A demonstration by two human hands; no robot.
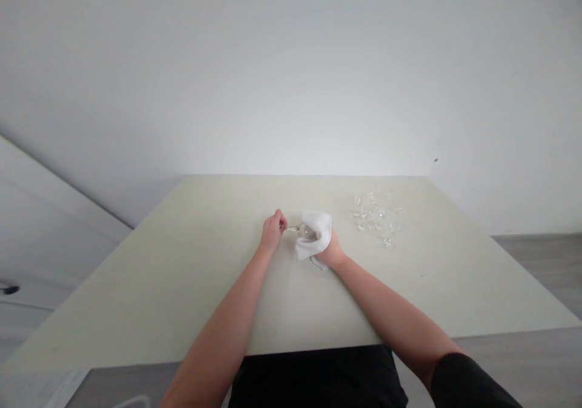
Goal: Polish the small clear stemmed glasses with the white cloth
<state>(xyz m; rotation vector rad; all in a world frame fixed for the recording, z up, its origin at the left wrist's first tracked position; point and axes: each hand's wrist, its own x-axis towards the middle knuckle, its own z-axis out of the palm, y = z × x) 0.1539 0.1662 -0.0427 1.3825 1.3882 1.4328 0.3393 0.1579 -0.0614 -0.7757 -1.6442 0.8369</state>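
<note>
My left hand [273,228] is closed in a pinch on the stem end of a small clear glass [304,231] held sideways above the pale table [182,287]. My right hand [331,252] is wrapped in a white cloth [314,233] that covers the bowl of the same glass. The fingers of the right hand are mostly hidden by the cloth. Both forearms reach out from the near table edge.
Several clear glasses [376,215] stand in a cluster at the back right of the table. A white wall rises behind the table. Grey floor [545,274] shows to the right, and a white cabinet front [40,238] to the left.
</note>
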